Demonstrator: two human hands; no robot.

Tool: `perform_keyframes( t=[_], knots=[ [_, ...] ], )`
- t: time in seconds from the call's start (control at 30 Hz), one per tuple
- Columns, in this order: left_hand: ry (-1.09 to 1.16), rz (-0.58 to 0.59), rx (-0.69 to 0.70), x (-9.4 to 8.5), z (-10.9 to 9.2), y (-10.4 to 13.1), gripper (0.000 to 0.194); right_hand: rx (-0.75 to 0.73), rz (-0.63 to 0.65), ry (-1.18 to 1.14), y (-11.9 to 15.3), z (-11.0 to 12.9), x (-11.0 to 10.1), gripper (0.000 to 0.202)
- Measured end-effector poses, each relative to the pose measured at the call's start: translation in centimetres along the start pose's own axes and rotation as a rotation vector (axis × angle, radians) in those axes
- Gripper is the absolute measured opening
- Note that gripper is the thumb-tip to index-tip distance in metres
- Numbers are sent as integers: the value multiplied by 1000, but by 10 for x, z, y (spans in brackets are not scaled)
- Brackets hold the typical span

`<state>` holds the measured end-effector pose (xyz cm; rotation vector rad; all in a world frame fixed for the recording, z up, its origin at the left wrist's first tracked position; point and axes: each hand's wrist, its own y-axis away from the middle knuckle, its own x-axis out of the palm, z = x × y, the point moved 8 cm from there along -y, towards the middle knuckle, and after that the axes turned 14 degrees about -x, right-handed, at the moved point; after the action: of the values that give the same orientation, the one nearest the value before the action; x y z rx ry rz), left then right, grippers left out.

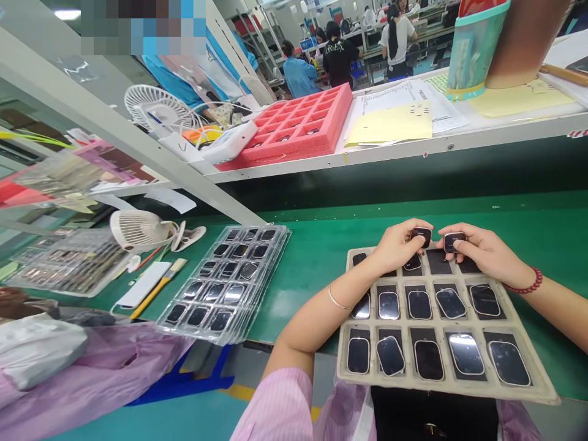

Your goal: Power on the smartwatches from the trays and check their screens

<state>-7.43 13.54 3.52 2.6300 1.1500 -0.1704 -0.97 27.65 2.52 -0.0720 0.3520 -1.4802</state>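
1. Pink striped sleeve (pixel 275 401) sits closest to the head camera, with the beige tray (pixel 538 370) resting just beyond, partly over the bench's near edge. Tray compartments hold watch-like pieces on dark pads; in the far row, one pad (pixel 440 262) lies bare between the two hands.

2. Above that far row, the left hand (pixel 399 245) pinches a first dark piece (pixel 421 234) between thumb and fingers, the grip narrow. The right hand (pixel 482 248) holds a second dark piece (pixel 453 241), thumb laid over its face and fingers behind. Both pieces are raised, near each other but apart.

3. For good handling, grip by the frame edges; the right thumb on the dark face could leave a print or smear. A little clearance between the two pieces should prevent knocks, and working low over the tray would make any drop a short one.

4. Watch the beaded bracelet (pixel 535 282) beside the tray's far right corner, since it could snag there. Forearm clearance matters too: the left arm crosses filled compartments.

5. Left of the tray, well apart, stand stacked clear trays (pixel 265 275) of similar pieces, then a brush (pixel 158 289).
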Motion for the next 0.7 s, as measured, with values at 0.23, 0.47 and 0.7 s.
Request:
perform_keyframes(
  t=[0.23,0.47,0.7],
  knots=[
    [-55,-82,50,-5,-6,3,37,-17,-57,-5,0,2,-2,37],
    [-25,-103,51,-8,-9,4,32,-35,-7,-10,2,-1,1,41],
    [-31,-87,63,-6,-10,5,39,-32,1,-16,1,-1,1,43]
  ],
)
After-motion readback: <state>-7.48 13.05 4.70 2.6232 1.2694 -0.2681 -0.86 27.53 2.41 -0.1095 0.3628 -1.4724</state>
